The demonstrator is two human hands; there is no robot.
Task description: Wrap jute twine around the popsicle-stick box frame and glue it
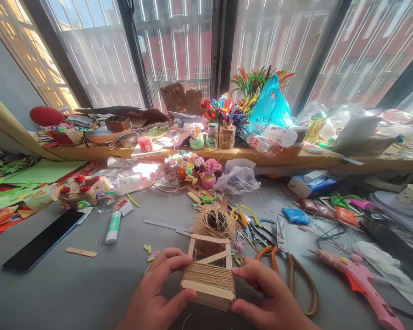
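Between my two hands is a small box frame [209, 286] made of wooden craft sticks, its near part wrapped in rows of jute twine. One stick crosses the far opening at a slant. My left hand [163, 288] grips its left side, thumb on the near stick and fingers at the upper left edge. On the opposite side, my right hand [266, 293] pinches the right edge with thumb and index finger. Just behind the frame sits a ball of jute twine [206, 224], partly covered by it. The frame's underside is hidden.
A pink glue gun [361, 282] and large scissors [298, 275] lie to the right. Pliers [266, 252] rest beside the twine. On the left are a phone [43, 238], a glue stick [113, 228] and a loose craft stick [81, 252]. A cluttered wooden ledge [179, 156] runs behind.
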